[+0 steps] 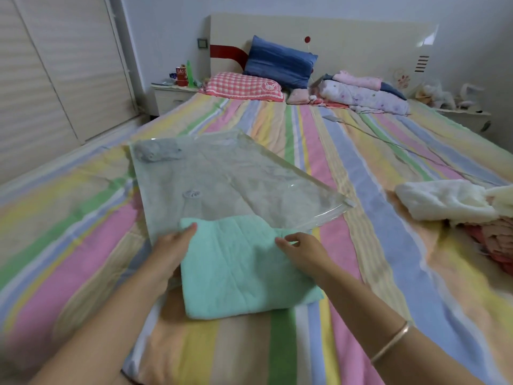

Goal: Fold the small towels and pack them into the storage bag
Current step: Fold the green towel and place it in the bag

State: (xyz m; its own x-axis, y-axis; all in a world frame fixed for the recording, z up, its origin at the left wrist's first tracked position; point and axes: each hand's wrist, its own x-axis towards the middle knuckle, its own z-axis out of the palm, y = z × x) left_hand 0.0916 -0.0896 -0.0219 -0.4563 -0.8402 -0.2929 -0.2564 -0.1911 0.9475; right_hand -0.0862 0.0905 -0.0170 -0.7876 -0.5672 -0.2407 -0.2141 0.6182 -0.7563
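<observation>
**A:** Folded green towel [244, 268] is held at the near edge of the storage bag [222, 173], its far edge just at the mouth.

**B:** Grips?

**A:** L hand [172, 245] is laid flat-fingered on the towel's left corner. The thumb is hidden, so any hold underneath can't be told. R hand [302, 251] is curled, and the far right corner is pinched.

**B:** Risks?

**A:** The fold could be lost if one side is pushed in ahead of the other. The bag film looks limp, so the mouth may be collapsed & the towel snagged on the zip strip. The bag isn't pinned, so it could be slid across the bed [374, 245].

**B:** Count?

**A:** 1 bag, 1 green towel, and 1 grey cloth [158, 152] is seen inside the bag's far corner. Right of the bag: 1 white towel [444, 201] plus a pink heap [497, 240]. No. in the heap can't be told, as it's cut off by the frame.
</observation>
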